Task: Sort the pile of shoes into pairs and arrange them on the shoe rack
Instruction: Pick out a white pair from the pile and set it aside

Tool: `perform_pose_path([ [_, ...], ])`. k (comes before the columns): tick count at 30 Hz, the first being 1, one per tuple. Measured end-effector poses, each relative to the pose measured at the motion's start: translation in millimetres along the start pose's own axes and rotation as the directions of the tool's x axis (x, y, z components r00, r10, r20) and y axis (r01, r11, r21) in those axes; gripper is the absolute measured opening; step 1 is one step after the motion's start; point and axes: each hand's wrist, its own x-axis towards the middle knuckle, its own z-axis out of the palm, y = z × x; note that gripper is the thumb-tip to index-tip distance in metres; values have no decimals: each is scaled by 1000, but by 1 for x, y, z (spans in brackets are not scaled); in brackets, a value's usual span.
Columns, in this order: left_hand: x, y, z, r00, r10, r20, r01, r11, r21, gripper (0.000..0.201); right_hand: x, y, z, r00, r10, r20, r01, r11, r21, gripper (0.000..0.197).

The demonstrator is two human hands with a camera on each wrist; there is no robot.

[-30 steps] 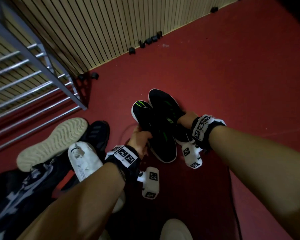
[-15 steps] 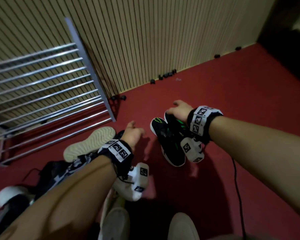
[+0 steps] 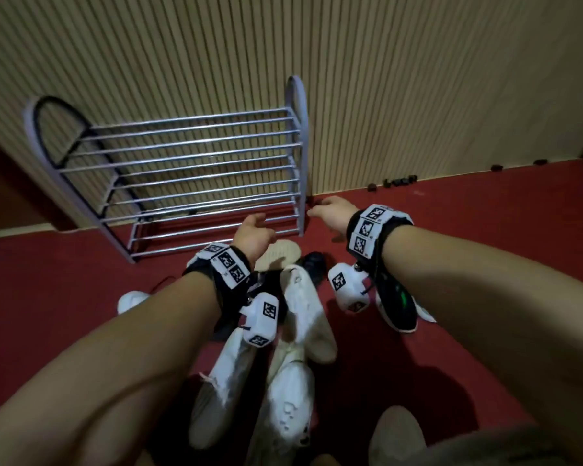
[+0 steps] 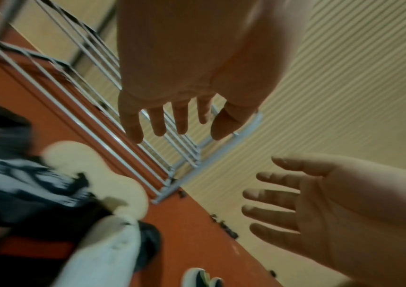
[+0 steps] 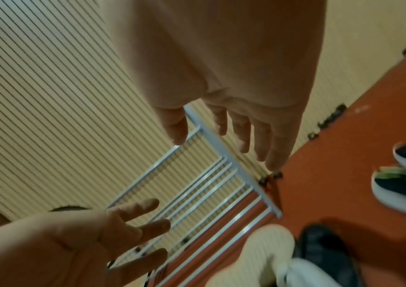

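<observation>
— So what has changed? Both hands held the black sneakers with green accents (image 3: 396, 304) a second ago.

— Now the left hand (image 3: 254, 238) and right hand (image 3: 332, 215) hover empty, fingers spread wide, toward the grey metal shoe rack (image 3: 189, 183) at twelve o'clock. That pair sits on the red floor (image 3: 485, 230) at four o'clock, matched but unshelved.

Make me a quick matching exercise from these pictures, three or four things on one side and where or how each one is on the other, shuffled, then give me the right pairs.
Things
1. shoe rack
2. black and green sneakers
3. left hand
4. white shoes

States
A. open, holding nothing
B. on the red floor under the right forearm
C. against the slatted wall, no shoes on it
D. lying between the two forearms

Pairs: 1-C, 2-B, 3-A, 4-D
</observation>
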Motion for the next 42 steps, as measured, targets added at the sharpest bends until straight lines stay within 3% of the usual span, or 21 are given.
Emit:
perform_pose_path([
  [7,38,-81,-34,990,-138,-40,140,989,48,53,42,48,78,989,120,87,-120,993,4,55],
  [11,62,-118,-30,977,-213,-5,213,977,24,47,82,93,103,974,209,89,-201,976,-86,19],
  [14,67,-134,-25,968,-250,17,250,968,-3,43,85,110,110,949,303,84,-294,950,-103,30],
  [17,64,-146,-24,968,-250,34,250,968,-12,39,83,124,116,930,362,66,-361,932,-29,17],
  [19,61,-153,-26,971,-235,49,236,971,-22,38,75,137,123,915,403,29,-404,914,28,52],
  [22,60,-161,-28,981,-192,41,193,981,-11,35,70,155,130,920,390,-19,-389,920,55,54],
  [27,53,-172,-33,990,-140,22,140,990,-17,25,48,161,116,948,297,-117,-301,953,-21,5],
  [28,51,-176,-36,990,-140,22,141,990,-24,26,41,162,112,947,293,-129,-300,953,-36,4],
  [32,29,-188,-51,980,-196,45,198,979,-43,32,15,181,101,953,287,-101,-296,950,-97,35],
  [38,11,-201,-72,979,-203,4,203,979,-1,39,0,203,109,941,328,-85,-337,931,-140,8],
  [41,9,-210,-74,976,-217,-16,217,976,17,41,3,202,120,947,317,-47,-320,927,-197,8],
  [42,10,-214,-75,974,-225,-18,225,974,27,42,3,199,123,945,326,-34,-325,919,-225,25],
])
